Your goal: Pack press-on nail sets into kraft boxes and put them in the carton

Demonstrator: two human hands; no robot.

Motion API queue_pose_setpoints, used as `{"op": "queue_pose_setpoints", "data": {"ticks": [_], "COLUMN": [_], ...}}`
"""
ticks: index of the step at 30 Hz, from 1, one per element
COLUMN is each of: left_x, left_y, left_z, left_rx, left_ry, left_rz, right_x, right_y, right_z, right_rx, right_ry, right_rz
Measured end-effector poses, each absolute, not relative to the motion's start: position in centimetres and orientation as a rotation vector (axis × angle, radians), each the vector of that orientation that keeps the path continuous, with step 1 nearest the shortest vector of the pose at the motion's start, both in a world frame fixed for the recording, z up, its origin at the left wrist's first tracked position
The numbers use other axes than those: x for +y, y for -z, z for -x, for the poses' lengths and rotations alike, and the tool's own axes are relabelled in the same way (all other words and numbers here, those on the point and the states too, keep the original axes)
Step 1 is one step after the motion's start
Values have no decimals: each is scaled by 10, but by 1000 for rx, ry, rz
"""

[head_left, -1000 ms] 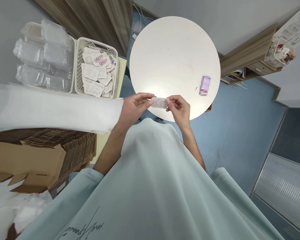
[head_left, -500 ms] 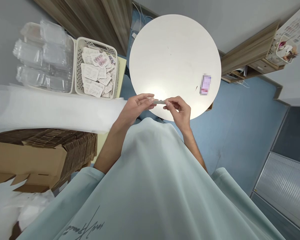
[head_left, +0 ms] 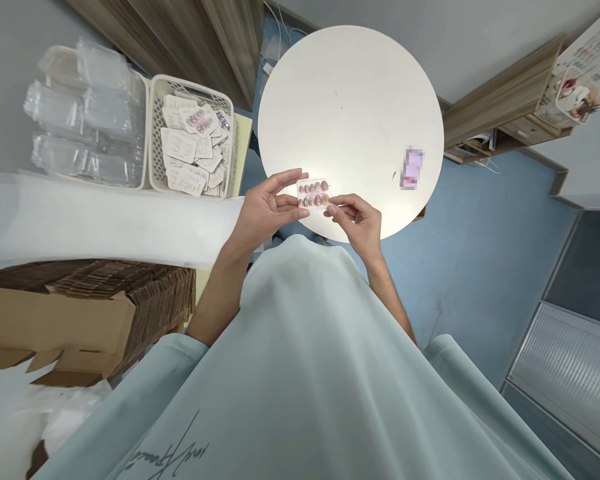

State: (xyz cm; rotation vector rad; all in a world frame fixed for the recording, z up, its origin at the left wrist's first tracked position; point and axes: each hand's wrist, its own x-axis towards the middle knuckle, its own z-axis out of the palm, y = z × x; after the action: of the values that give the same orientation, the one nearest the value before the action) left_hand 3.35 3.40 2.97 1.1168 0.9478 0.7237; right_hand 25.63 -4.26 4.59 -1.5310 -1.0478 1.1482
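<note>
Between my two hands, over the near edge of the round white table (head_left: 350, 87), is a card of press-on nails (head_left: 313, 193). Its face is turned up to me, with two rows of shiny pinkish nails. My left hand (head_left: 267, 205) holds the card's left side, thumb at the lower edge and fingers at the upper corner and behind. The lower right corner is pinched between thumb and fingers of my right hand (head_left: 357, 223). Some of the left fingers are hidden behind the card.
A white basket (head_left: 153, 133) of similar cards stands at the left, beside another holding clear plastic boxes (head_left: 110, 107). White sheeting (head_left: 115, 220) and folded cardboard boxes (head_left: 155, 300) lie nearer. A pixelated purple item (head_left: 411, 168) rests on the table's right side.
The card was edge-on and now its nail face is tilted up into view. My left fingers have spread apart around its left side; the right hand has hardly moved.
</note>
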Motion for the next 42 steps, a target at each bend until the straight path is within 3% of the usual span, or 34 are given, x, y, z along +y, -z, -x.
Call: {"op": "queue_pose_setpoints", "data": {"ticks": [14, 23, 33, 42], "left_x": [38, 38, 46, 41], "left_y": [-32, -42, -40, -32], "left_z": [-35, -37, -49, -42], "left_rx": [831, 954, 994, 1127], "left_ry": [-650, -631, -713, -710], "left_rz": [-1292, -1055, -1107, -1097], "right_x": [-30, -27, -34, -25], "right_y": [-22, -24, -37, -33], "right_z": [-265, -270, -253, -241], "right_rx": [-1034, -1039, -1126, -879], "right_ry": [-1196, -1251, -1634, -1531], "right_rz": [1571, 1569, 1519, 1488]}}
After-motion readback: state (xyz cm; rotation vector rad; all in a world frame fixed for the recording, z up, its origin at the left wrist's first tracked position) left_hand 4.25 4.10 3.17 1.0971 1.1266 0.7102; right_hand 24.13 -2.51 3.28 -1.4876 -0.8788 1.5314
